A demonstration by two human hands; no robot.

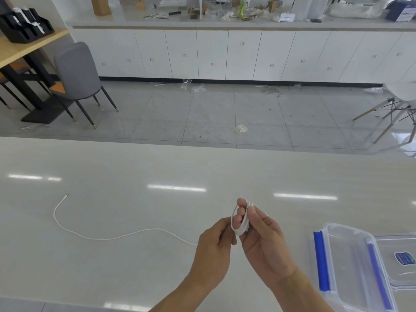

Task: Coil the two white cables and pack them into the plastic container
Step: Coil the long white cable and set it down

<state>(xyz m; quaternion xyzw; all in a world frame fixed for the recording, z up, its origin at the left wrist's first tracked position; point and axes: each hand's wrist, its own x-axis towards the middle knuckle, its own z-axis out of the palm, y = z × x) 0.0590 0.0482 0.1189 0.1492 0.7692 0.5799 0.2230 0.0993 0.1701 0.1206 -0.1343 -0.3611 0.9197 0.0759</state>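
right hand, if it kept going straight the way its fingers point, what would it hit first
Probably nothing nearby: the right hand points up and away over bare table, holding the coiled cable. Depth is unclear.

view: head, single | looks forward and down from above | near: surface [135, 210] close below | far: floor [202, 113], cabinets [225, 55] facing

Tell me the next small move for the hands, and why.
Probably wind one more loop. The right hand holds a small coil around its fingers, the left hand feeds the cable, and a long tail lies loose across the table. The container sits open to the right, but packing looks premature.
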